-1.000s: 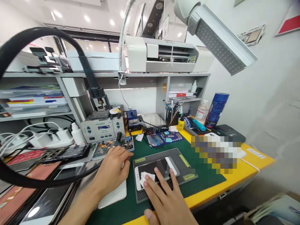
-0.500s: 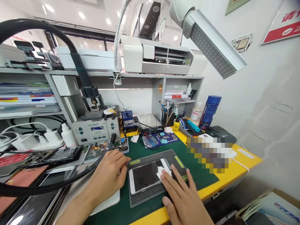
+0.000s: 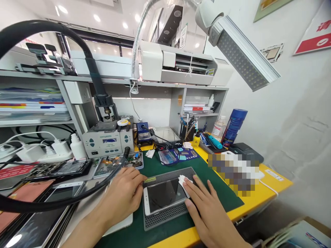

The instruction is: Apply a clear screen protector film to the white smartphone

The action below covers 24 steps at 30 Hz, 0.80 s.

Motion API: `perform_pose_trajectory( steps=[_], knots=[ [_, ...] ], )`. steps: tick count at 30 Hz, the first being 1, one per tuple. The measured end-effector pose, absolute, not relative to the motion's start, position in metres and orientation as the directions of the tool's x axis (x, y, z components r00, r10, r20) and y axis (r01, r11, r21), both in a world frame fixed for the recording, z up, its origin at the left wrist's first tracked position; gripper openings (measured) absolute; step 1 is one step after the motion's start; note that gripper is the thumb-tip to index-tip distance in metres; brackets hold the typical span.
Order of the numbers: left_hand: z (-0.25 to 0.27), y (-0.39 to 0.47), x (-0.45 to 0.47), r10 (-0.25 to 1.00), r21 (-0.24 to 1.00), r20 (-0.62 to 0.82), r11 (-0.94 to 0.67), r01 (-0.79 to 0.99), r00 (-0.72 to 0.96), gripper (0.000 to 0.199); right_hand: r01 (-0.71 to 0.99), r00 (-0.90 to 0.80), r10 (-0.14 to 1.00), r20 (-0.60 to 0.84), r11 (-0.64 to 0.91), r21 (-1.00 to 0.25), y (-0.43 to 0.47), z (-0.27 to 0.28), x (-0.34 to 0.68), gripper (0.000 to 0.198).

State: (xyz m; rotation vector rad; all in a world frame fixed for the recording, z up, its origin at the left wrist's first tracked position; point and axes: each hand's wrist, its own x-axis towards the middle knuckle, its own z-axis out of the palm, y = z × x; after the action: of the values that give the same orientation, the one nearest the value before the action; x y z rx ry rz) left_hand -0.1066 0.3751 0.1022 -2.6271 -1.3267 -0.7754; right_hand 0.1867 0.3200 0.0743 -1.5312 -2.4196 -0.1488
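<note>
A white-framed smartphone (image 3: 164,198) with a dark screen lies face up on a grey perforated mat (image 3: 168,217). My right hand (image 3: 207,203) reaches over the phone's right end, fingers stretched and thumb apart. Its fingertips press a folded white tissue (image 3: 182,179) against the upper right of the screen. My left hand (image 3: 125,191) is closed, its fingers curled, beside the phone's left end. Its index fingertip touches the mat's upper left corner. What lies inside the curled fingers is hidden.
A black cable (image 3: 77,203) loops across my left forearm. Stacked phones and screens (image 3: 38,210) fill the left side, with a parts tray (image 3: 117,164) behind my left hand. A soldering station (image 3: 108,141), pen holder (image 3: 186,132) and blue can (image 3: 234,127) stand at the back.
My right hand has moved slightly up and right with the tissue, uncovering more of the phone's lower right screen. My left hand keeps its place by the mat. The view has shifted a little.
</note>
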Motion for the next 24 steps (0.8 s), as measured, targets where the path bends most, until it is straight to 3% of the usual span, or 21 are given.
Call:
perform_pose_trajectory(
  steps=[3,10,19,24],
  knots=[
    [0.102,0.374,-0.107,0.744,0.144,0.461,-0.6,0.787,0.483,0.036,0.899,-0.398,0.877,0.27,0.431,-0.074,0.323,0.077,0.187,0.052],
    [0.1,0.375,-0.107,0.737,0.132,0.459,-0.608,0.783,0.496,0.034,0.844,-0.519,0.774,0.361,0.531,0.075,0.306,0.055,0.209,0.053],
    [0.099,0.374,-0.107,0.761,0.148,0.43,-0.591,0.793,0.486,0.035,0.906,-0.386,0.899,0.205,0.412,-0.1,0.33,0.086,0.184,0.053],
    [0.1,0.375,-0.107,0.758,0.146,0.444,-0.587,0.796,0.478,0.034,0.887,-0.44,0.857,0.27,0.461,-0.015,0.321,0.071,0.196,0.052]
  ],
)
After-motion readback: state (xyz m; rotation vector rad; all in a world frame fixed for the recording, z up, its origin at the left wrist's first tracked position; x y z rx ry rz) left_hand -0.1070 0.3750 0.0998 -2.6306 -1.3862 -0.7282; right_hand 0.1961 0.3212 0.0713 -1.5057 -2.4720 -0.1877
